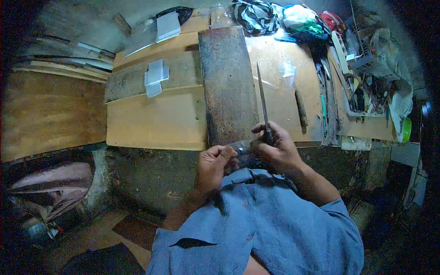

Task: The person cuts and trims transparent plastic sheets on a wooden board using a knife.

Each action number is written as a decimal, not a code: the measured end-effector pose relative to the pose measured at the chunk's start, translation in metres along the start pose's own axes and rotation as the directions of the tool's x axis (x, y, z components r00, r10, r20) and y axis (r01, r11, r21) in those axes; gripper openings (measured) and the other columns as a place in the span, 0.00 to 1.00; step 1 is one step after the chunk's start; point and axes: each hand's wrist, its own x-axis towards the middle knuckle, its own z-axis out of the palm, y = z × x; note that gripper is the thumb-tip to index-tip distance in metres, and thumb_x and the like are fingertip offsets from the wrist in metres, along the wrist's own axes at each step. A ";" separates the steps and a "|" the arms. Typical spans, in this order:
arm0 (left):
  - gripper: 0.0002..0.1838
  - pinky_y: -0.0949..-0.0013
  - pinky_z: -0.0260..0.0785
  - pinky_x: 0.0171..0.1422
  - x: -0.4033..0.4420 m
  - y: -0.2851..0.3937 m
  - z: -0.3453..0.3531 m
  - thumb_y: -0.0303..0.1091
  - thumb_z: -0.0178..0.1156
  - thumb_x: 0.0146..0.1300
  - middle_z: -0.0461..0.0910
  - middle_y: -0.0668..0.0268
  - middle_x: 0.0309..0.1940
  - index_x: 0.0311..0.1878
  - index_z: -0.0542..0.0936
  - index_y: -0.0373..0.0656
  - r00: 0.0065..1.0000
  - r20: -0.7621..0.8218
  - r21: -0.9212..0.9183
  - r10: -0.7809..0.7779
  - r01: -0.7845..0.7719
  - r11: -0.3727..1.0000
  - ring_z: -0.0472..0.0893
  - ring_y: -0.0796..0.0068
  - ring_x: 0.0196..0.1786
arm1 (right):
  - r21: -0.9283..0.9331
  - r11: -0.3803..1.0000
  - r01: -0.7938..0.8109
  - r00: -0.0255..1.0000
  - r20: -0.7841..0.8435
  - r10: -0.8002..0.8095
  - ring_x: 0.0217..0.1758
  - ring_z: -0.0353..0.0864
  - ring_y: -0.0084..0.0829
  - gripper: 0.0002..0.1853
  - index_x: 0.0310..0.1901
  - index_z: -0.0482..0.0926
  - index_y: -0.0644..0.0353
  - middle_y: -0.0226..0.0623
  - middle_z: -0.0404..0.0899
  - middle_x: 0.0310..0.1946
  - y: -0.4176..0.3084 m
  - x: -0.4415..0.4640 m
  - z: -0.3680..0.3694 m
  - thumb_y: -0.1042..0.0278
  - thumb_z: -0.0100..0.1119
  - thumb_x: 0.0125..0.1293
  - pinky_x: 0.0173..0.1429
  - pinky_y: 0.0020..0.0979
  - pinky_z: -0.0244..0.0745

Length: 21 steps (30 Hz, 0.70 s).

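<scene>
My right hand (278,145) is closed round the dark handle of a long, narrow knife (262,94). Its thin blade tapers to a point and stands up away from me, over the bench. Close to my shirt, my left hand (215,164) is pinched at the edge of a clear plastic piece (241,145). That piece lies between both hands, and its lower part is hard to make out. Just beyond the hands lies a dark, worn wooden board (229,87), its near end at the bench edge.
Several translucent sheets (156,77) lie on the bench (156,123) left of the board, and a white stack (168,26) sits farther back. A wooden-handled tool (300,107) rests on the right. Bags (256,17) stand at the back; a tool tray (364,107) is far right.
</scene>
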 end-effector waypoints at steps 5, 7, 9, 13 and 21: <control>0.12 0.76 0.72 0.27 0.002 0.009 -0.015 0.39 0.57 0.64 0.79 0.65 0.23 0.32 0.77 0.39 0.996 -0.093 -0.090 0.007 -0.015 0.996 0.77 0.79 0.23 | -0.271 0.959 -0.085 0.994 0.049 0.102 0.28 0.68 0.15 0.14 0.46 0.71 0.63 0.26 0.74 0.27 -0.038 -0.020 -0.035 0.77 0.59 0.59 0.32 0.20 0.66; 0.12 0.76 0.72 0.27 0.003 0.014 -0.022 0.39 0.57 0.64 0.79 0.65 0.23 0.33 0.77 0.39 0.997 -0.066 -0.169 0.035 -0.046 0.985 0.78 0.79 0.23 | -0.405 0.906 -0.122 0.983 0.076 0.166 0.27 0.67 0.15 0.14 0.47 0.71 0.63 0.26 0.74 0.27 -0.046 -0.028 -0.047 0.77 0.58 0.59 0.32 0.20 0.65; 0.12 0.76 0.72 0.27 0.004 0.015 -0.027 0.39 0.58 0.64 0.79 0.65 0.23 0.33 0.77 0.39 0.996 -0.065 -0.177 0.061 -0.072 0.982 0.78 0.79 0.23 | -0.561 0.828 -0.018 0.961 0.219 0.169 0.28 0.67 0.16 0.15 0.47 0.72 0.63 0.28 0.74 0.26 -0.046 -0.035 -0.058 0.76 0.59 0.58 0.33 0.22 0.66; 0.12 0.77 0.71 0.27 0.003 0.022 -0.026 0.39 0.58 0.63 0.79 0.65 0.23 0.34 0.77 0.38 0.990 -0.083 -0.152 0.118 -0.129 0.980 0.78 0.78 0.23 | -0.646 0.763 0.028 0.930 0.296 0.217 0.27 0.75 0.31 0.16 0.44 0.74 0.62 0.40 0.77 0.26 -0.048 -0.045 -0.057 0.71 0.64 0.55 0.37 0.30 0.70; 0.10 0.79 0.69 0.29 -0.001 0.025 -0.021 0.36 0.60 0.62 0.81 0.64 0.26 0.35 0.78 0.38 0.994 -0.086 -0.109 0.073 -0.082 0.991 0.78 0.79 0.24 | -0.758 0.652 0.027 0.869 0.341 0.360 0.26 0.75 0.43 0.18 0.45 0.74 0.60 0.45 0.77 0.26 -0.046 -0.038 -0.053 0.66 0.65 0.53 0.35 0.34 0.71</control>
